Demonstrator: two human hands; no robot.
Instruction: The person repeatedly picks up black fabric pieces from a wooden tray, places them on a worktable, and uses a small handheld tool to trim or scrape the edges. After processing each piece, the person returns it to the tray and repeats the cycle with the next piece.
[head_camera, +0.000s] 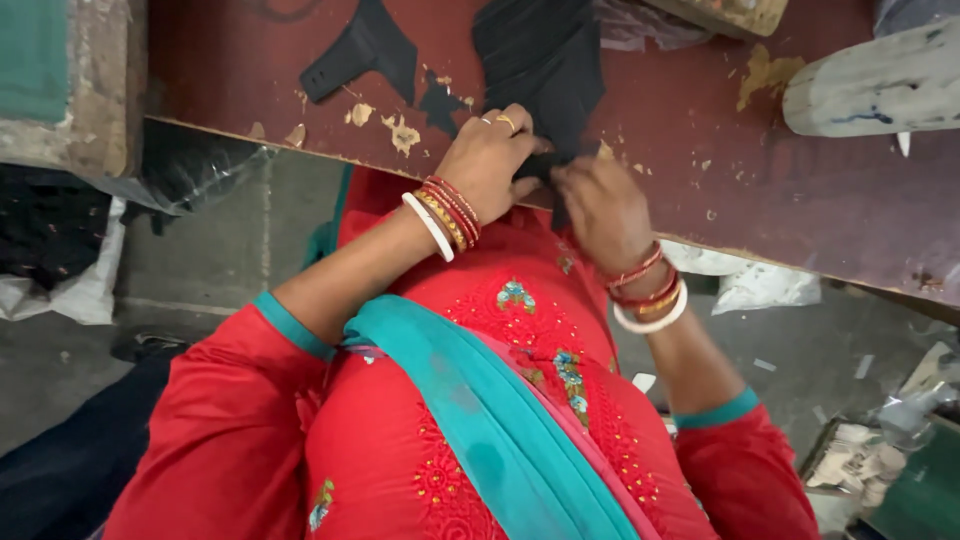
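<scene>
Both of my hands meet at the near edge of a worn red-brown table (800, 190). My left hand (490, 160), with rings and bangles, presses and grips the lower end of a black flat cut piece (540, 60) that lies on the table. My right hand (600, 210), also with bangles, pinches the same piece where it hangs over the edge. A second black cut piece (360, 55) lies to the left on the table, with a small black scrap (440, 102) beside it.
A whitish wooden block (880, 90) lies at the table's far right. Under the table there are plastic bags (760, 285) on a grey floor. A box of pale scraps (860, 465) stands at the lower right. A dark bag (60, 230) sits at the left.
</scene>
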